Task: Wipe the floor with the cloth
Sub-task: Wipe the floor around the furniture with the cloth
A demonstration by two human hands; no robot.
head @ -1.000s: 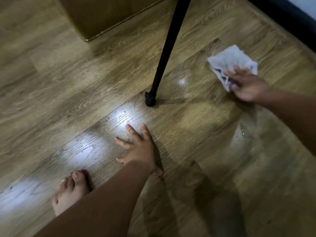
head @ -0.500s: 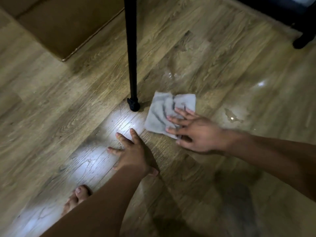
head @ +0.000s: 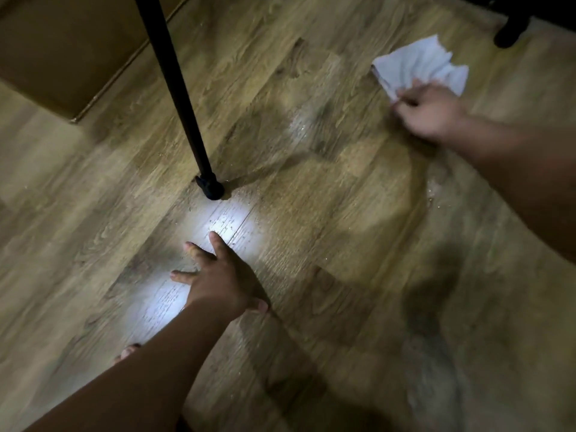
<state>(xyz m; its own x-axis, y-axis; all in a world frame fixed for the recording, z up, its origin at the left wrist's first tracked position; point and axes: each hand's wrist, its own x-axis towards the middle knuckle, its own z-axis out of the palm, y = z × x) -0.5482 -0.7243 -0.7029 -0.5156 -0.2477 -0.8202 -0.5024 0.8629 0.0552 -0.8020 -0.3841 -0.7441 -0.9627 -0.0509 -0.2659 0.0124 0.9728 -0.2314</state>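
Observation:
A crumpled white cloth (head: 414, 68) lies on the wooden plank floor (head: 311, 229) at the upper right. My right hand (head: 428, 112) is on the cloth's near edge, blurred by motion, with its fingers curled into the bunched fabric. My left hand (head: 218, 275) rests flat on the floor in the lower middle, fingers spread, beside a bright patch of reflected light. It holds nothing. Wet streaks and small droplets (head: 431, 190) show on the planks between the two hands.
A black stand leg (head: 174, 88) slants down to a rubber foot (head: 212, 187) just beyond my left hand. A second black foot (head: 511, 32) stands at the top right near the cloth. A brown box (head: 62, 48) fills the top left. My toes (head: 127, 352) show at lower left.
My right hand has swept the cloth from beside the stand foot, near my left hand, out to the upper right. The left hand stays planted on the floor.

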